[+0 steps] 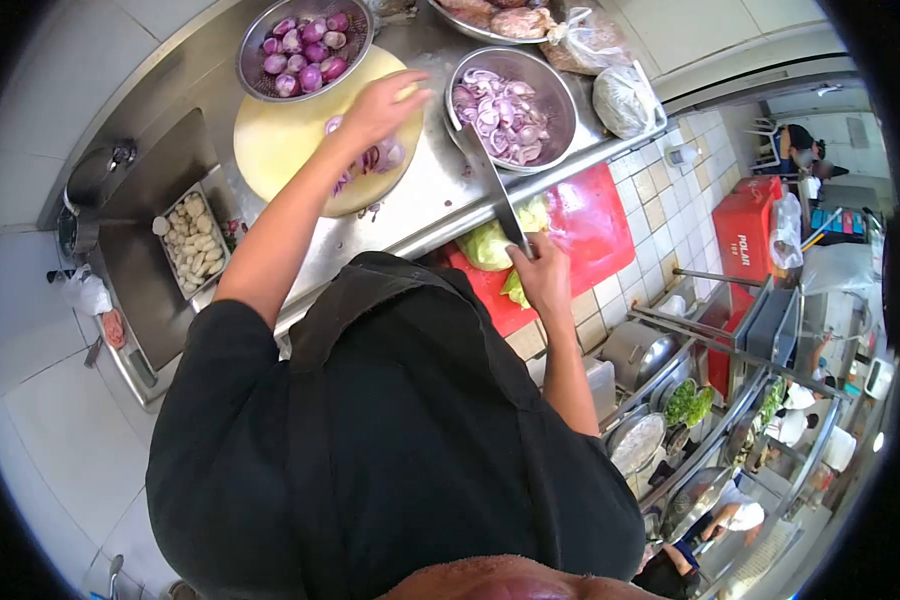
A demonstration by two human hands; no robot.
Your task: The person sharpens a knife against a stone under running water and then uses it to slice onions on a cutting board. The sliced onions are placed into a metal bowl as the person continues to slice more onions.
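My right hand (542, 270) is closed around the handle of a large knife (492, 180). Its blade points up and away, with the tip by the rim of a metal bowl (568, 130) of sliced red onions (505, 115). Over the round yellowish cutting board (270, 150) is my left hand (380, 110), its fingers apart and a little blurred. I see nothing held in it. Cut onion pieces (385, 155) lie on the board just below that hand, partly hidden by my forearm.
A colander (253, 80) of peeled red onions (308, 55) overlaps the board's far edge. Left is a sink (160, 165) with a tray of pale pieces (196, 240). Green leaves (485, 248) rest on a red board (595, 225). Plastic bags (625, 100) sit right; people work farther off.
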